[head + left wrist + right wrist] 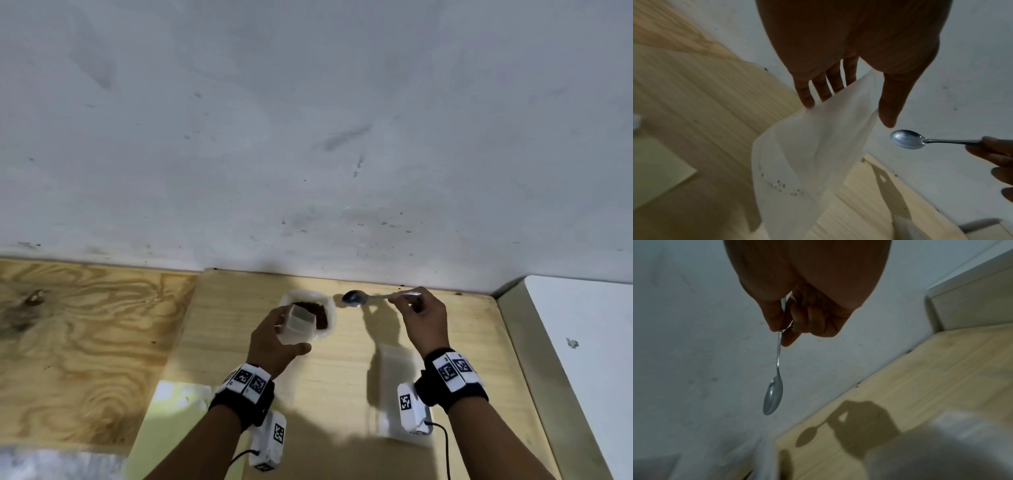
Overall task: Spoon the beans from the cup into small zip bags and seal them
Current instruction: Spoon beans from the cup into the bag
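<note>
Wrist-worn camera units on dark bands sit lowest in the head view, 1 on each forearm, above the pale wooden table [342, 370]. Taking the cup [327, 310] as landmark: it stands near the back of the table, close to the wall [308, 137], with brown beans [317, 313] visible inside. Directly in front of the cup, and partly covering it, the left hand [274, 339] holds 1 small zip bag [298, 325] between thumb and fingers [807, 97]; the fingers lie fairly straight along one face and the thumb along the other, which appears to keep the mouth spread and turned toward the cup, so that a spoonful has only a short way to travel. Dark specks show near the bag's lower part in the left wrist view; whether they are beans cannot be told. To the right of the cup, the right hand [423, 318] pinches the handle of a metal spoon [356, 297] between thumb and curled fingers, with the bowl pointing toward the cup and apparently empty, a posture suited to dipping next. Nearer the person than the cup and to its right, a further clear bag [394, 363] lies flat on the table, seemingly kept within reach. No sealing is under way at this moment.
</note>
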A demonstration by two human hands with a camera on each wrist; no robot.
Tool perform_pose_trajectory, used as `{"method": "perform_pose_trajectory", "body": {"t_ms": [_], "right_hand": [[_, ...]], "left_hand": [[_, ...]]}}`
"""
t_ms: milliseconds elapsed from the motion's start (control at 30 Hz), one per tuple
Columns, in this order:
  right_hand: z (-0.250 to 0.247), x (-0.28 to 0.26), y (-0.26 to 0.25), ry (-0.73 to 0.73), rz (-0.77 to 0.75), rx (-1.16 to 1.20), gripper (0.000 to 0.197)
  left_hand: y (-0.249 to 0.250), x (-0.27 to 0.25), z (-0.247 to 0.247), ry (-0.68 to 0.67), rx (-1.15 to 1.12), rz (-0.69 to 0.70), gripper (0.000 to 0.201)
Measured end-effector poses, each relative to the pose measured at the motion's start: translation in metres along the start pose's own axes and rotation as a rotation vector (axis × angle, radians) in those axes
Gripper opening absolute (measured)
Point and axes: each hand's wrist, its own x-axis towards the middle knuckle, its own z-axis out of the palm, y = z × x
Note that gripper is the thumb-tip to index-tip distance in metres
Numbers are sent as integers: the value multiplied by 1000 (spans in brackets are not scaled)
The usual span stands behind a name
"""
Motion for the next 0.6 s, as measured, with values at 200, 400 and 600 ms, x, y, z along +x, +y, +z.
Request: {"method": "perform_pose_trajectory", "body": {"t_ms": [200, 400, 600], "right_hand": [[56, -23, 4, -45, -25, -58, 24], [90, -34, 15, -21, -51, -127, 31], [108, -33, 27, -32, 38, -165, 31]], "left_hand": [[-22, 9, -26, -35, -48, -142, 80], [-30, 28, -24, -99, -57, -197, 79], [-33, 43, -15, -198, -65, -237, 82]]}}
